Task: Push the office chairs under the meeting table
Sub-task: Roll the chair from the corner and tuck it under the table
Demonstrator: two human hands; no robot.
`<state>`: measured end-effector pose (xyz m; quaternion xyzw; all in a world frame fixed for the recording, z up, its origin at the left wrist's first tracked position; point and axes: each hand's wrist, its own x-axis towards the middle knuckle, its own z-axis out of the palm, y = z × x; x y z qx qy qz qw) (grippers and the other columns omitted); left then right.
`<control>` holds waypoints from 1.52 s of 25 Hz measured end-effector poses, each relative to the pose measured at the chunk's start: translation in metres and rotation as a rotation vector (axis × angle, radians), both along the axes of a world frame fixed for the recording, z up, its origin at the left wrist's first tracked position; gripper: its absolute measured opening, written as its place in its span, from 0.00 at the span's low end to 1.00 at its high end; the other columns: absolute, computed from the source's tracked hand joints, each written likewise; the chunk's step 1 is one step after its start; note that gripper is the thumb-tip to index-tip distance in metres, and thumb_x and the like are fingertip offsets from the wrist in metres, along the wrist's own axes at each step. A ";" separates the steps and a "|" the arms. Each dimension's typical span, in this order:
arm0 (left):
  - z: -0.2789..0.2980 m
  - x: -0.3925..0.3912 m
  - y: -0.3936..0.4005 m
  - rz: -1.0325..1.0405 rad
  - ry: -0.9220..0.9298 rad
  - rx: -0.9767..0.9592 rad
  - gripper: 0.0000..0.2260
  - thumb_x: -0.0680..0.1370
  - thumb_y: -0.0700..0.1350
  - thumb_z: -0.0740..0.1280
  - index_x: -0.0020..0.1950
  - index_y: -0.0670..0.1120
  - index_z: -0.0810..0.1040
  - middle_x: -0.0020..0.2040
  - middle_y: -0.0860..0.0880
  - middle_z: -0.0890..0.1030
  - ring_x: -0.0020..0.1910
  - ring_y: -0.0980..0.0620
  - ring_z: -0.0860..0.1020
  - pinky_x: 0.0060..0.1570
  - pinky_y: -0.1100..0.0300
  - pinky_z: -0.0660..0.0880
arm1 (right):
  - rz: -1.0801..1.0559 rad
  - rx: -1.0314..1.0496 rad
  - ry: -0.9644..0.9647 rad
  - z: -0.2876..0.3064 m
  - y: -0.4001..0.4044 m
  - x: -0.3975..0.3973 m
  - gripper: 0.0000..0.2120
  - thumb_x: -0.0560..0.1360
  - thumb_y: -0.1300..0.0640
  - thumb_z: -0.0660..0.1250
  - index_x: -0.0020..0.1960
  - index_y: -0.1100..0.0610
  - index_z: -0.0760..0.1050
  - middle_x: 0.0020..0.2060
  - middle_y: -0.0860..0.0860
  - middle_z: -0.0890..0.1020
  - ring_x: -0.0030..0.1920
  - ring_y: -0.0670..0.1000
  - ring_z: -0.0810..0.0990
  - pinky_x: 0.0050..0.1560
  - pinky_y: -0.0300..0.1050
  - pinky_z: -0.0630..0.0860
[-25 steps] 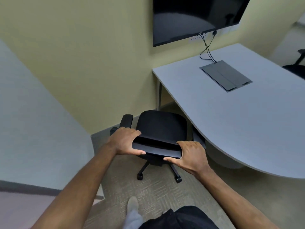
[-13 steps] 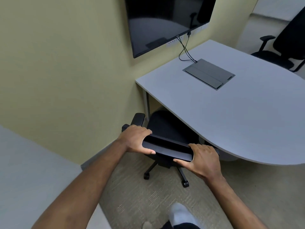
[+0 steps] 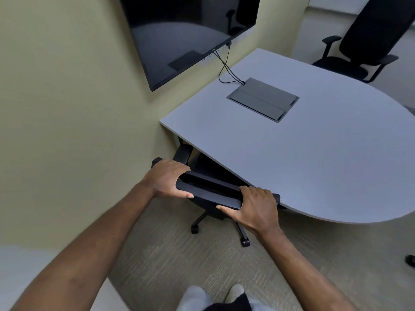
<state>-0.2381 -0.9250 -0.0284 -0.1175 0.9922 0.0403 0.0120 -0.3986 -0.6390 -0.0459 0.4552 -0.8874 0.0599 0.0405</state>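
Observation:
A black office chair [image 3: 210, 190] stands at the near left edge of the grey meeting table [image 3: 303, 153], its seat mostly hidden beneath the tabletop. Only the top of its backrest, one armrest and two castor legs show. My left hand [image 3: 167, 179] grips the left end of the backrest top. My right hand [image 3: 254, 208] grips the right end, close to the table's edge. A second black office chair [image 3: 359, 43] stands pulled out on the far side of the table, at the upper right.
A dark wall screen [image 3: 190, 30] hangs above the table's left end, with cables running to a grey cable hatch [image 3: 262, 99] in the tabletop. The yellow wall [image 3: 67, 108] lies close on the left. Carpet floor [image 3: 179, 254] and my socked feet are below.
The chair has rolled forward under the table, so much more of its seat is now covered by the tabletop. Both hands stayed on the backrest. The view swung right, revealing the far chair.

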 end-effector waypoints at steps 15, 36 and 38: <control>0.002 -0.057 -0.144 -0.229 0.020 0.005 0.42 0.67 0.78 0.64 0.65 0.47 0.81 0.57 0.50 0.85 0.56 0.45 0.82 0.56 0.49 0.74 | -0.200 -0.042 -0.014 -0.004 -0.118 0.004 0.45 0.69 0.14 0.53 0.48 0.54 0.81 0.39 0.50 0.84 0.42 0.56 0.83 0.48 0.52 0.75; -0.005 -0.098 -0.235 -0.389 0.029 -0.012 0.43 0.68 0.80 0.62 0.66 0.48 0.81 0.57 0.52 0.85 0.54 0.46 0.82 0.57 0.49 0.75 | -0.337 -0.141 0.086 -0.014 -0.193 0.007 0.43 0.69 0.14 0.54 0.47 0.53 0.81 0.36 0.49 0.83 0.37 0.54 0.82 0.46 0.50 0.77; -0.004 -0.098 -0.234 -0.394 0.024 -0.020 0.43 0.68 0.81 0.62 0.66 0.48 0.81 0.57 0.51 0.85 0.54 0.47 0.82 0.57 0.49 0.75 | -0.340 -0.144 0.091 -0.016 -0.193 0.007 0.43 0.69 0.13 0.54 0.46 0.53 0.80 0.36 0.49 0.83 0.37 0.54 0.82 0.46 0.50 0.77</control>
